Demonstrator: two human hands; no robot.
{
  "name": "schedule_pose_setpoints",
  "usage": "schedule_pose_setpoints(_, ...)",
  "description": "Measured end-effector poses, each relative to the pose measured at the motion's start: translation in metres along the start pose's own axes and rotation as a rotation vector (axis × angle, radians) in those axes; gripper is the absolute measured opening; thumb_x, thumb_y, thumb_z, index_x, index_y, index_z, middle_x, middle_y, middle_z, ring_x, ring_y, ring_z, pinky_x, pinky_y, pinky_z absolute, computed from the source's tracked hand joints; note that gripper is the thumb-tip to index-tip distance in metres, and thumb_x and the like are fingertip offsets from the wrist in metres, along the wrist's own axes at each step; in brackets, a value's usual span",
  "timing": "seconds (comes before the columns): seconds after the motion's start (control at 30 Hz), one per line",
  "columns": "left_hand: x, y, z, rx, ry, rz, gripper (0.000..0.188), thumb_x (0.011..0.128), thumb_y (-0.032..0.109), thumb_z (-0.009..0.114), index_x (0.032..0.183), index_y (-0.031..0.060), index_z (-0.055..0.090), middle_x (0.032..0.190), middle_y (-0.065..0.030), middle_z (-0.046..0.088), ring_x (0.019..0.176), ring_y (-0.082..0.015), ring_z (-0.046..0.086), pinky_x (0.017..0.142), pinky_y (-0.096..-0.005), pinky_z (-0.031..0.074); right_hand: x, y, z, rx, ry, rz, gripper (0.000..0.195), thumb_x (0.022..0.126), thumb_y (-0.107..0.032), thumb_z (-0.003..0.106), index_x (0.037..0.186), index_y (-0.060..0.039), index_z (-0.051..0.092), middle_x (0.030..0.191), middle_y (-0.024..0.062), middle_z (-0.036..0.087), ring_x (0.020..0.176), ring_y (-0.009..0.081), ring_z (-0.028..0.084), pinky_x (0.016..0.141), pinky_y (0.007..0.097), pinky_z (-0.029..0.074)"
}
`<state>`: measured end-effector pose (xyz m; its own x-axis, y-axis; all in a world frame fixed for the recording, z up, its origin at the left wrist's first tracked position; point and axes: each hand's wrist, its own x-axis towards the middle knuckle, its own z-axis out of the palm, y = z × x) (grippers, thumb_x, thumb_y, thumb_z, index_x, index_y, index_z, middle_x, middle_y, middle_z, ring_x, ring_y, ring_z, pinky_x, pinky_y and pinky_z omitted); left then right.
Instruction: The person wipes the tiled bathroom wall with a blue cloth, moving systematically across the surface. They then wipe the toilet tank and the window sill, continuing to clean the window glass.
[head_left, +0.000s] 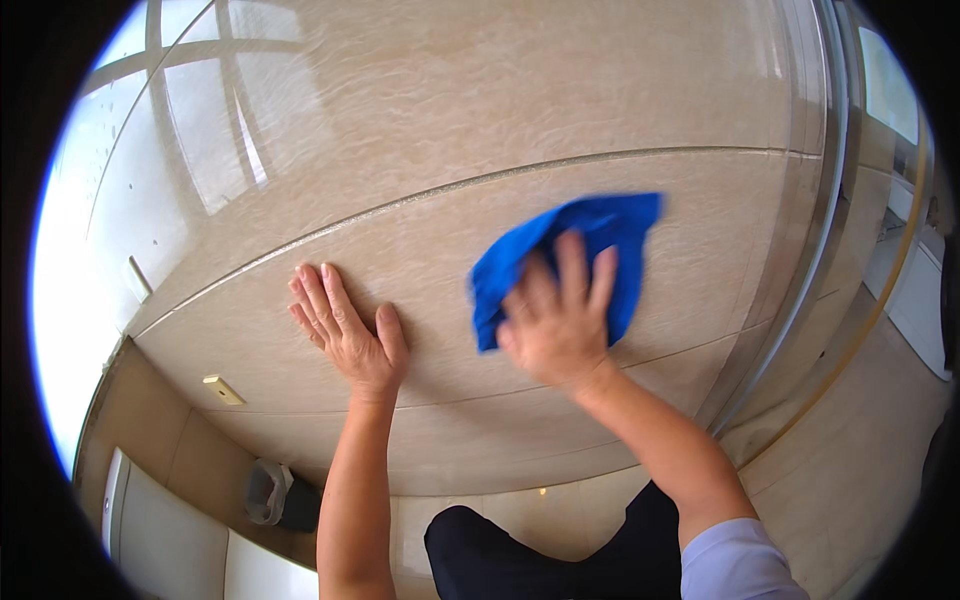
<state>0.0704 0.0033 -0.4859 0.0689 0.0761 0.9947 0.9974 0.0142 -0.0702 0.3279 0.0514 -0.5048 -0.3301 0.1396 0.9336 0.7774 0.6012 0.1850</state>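
A blue cloth lies spread against a beige tiled wall. My right hand, blurred, presses the cloth to the tiles with its fingers spread over it. Part of the cloth is hidden under that hand, and its upper right corner sticks out past the fingers. To the left, my left hand rests on the bare tile with its palm down and its thumb apart from the fingers; it holds nothing. A grout line runs across the wall above both hands.
At lower left are a white toilet and a dark waste bin with a clear liner. A wall plate sits below my left hand. The metal frame of a glass partition rises on the right. A bright window reflection covers the upper left tiles.
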Motion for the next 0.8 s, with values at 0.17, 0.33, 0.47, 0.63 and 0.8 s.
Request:
schedule_pose_setpoints(0.17,0.005,-0.001,0.002,-0.031,0.022,0.023,0.074,0.100,0.031,0.052,0.163,-0.0050,0.035,0.173,-0.0265,0.027,0.163,-0.0416,0.019,0.131,-0.0545,0.005,-0.136,-0.007,0.043,0.080,-0.114,-0.444,0.046,0.086,-0.041,0.072,0.129,-0.0273,0.074,0.143,-0.0010,0.056,0.120,0.0303,0.051,0.114,0.0637,0.036)
schedule_pose_setpoints(0.33,0.002,0.006,0.006,-0.095,0.041,-0.038,0.073,0.099,0.030,0.055,0.163,-0.0028,0.038,0.173,-0.0245,0.029,0.163,-0.0409,0.020,0.131,-0.0542,0.006,-0.128,0.061,0.004,0.003,-0.117,-0.105,0.046,0.081,-0.040,0.075,0.119,-0.0136,0.073,0.146,0.0138,0.052,0.133,0.0481,0.046,0.114,0.0787,0.023)
schedule_pose_setpoints(0.47,-0.002,-0.004,-0.002,-0.083,0.031,-0.009,0.073,0.098,0.029,0.057,0.162,-0.0026,0.039,0.173,-0.0230,0.030,0.163,-0.0400,0.021,0.131,-0.0538,0.006,-0.020,0.004,0.010,0.013,0.088,0.094,0.052,0.082,-0.036,0.073,0.125,-0.0069,0.068,0.151,0.0254,0.049,0.148,0.0599,0.033,0.114,0.0855,0.014)
schedule_pose_setpoints(0.63,0.005,0.002,0.003,-0.139,0.038,0.020,0.072,0.097,0.024,0.059,0.162,-0.0017,0.039,0.173,-0.0231,0.031,0.163,-0.0400,0.022,0.131,-0.0539,0.007,-0.069,-0.043,0.040,0.015,-0.040,-0.199,0.048,0.086,-0.045,0.072,0.130,-0.0245,0.072,0.151,0.0032,0.053,0.139,0.0402,0.045,0.113,0.0739,0.030)
schedule_pose_setpoints(0.8,0.006,-0.010,-0.017,-0.138,-0.059,0.021,0.063,0.101,0.022,0.056,0.157,-0.0038,0.048,0.169,-0.0245,0.038,0.160,-0.0413,0.028,0.130,-0.0530,0.014,-0.174,0.015,0.048,0.083,-0.223,-0.267,0.043,0.081,-0.045,0.077,0.119,-0.0238,0.076,0.138,0.0043,0.058,0.136,0.0405,0.042,0.111,0.0770,0.029)
